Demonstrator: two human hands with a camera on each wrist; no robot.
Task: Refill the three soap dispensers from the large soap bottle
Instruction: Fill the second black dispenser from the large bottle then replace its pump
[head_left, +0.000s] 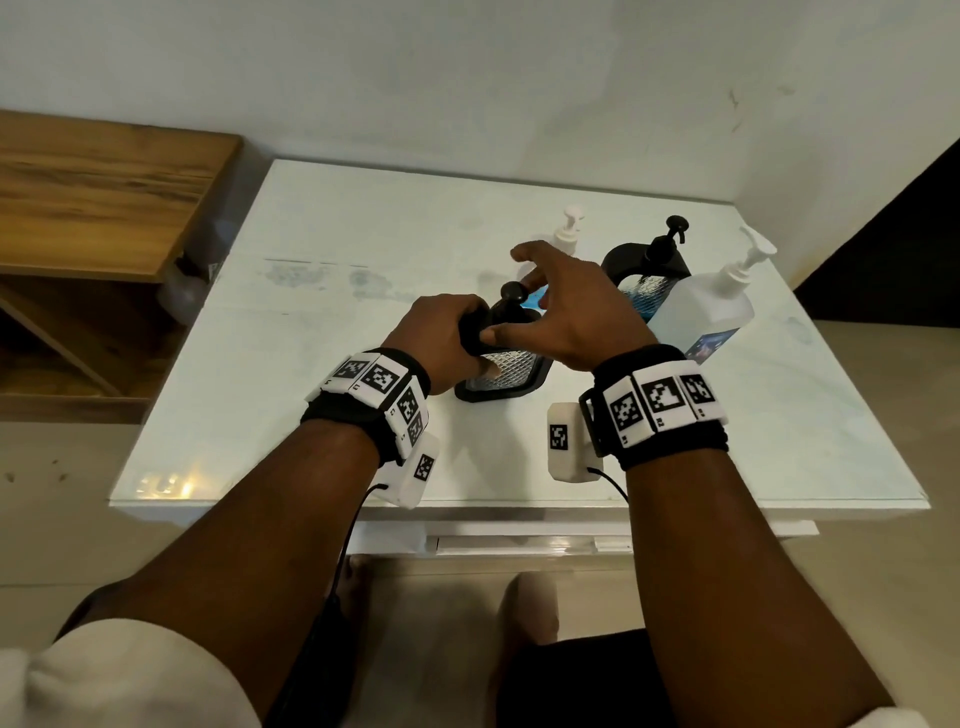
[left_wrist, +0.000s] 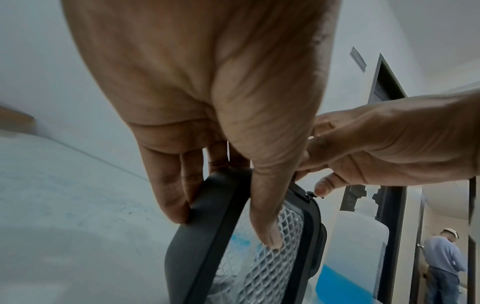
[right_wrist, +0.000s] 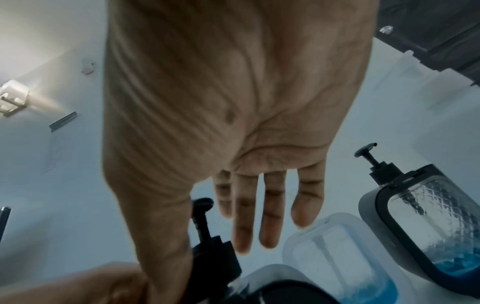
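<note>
We have our left hand (head_left: 441, 338) wrapped round the near soap dispenser (head_left: 501, 371) — a squat black-framed bottle with a clear, diamond-textured window and a black pump (head_left: 511, 293) on top. The fingers curl over the frame's far shoulder and the thumb lies down the textured face, so the grip is firm and the bottle leans a little toward us on the white tabletop (head_left: 291, 374).

Our right hand (head_left: 566, 306) hovers just above and beside that pump, fingers spread and nearly straight, holding nothing. Its thumb comes close to the pump collar, though whether it touches is hard to tell from the wrist views.

Beyond the right hand's fingertips stand a second black-framed dispenser (head_left: 647, 275) with a little blue liquid at its base, a white-pumped translucent dispenser (head_left: 563, 234) mostly hidden behind the hand, and, further right, the large translucent soap bottle (head_left: 696, 317) with a white pump, blue soap low inside.

The held dispenser looks rigid and, being nearly empty, probably light — easy to tip. The textured window gives the thumb purchase; the smooth frame may be slick if soapy. The best hold for unscrewing is the squared collar under the pump, with the left hand bracing the body.
</note>
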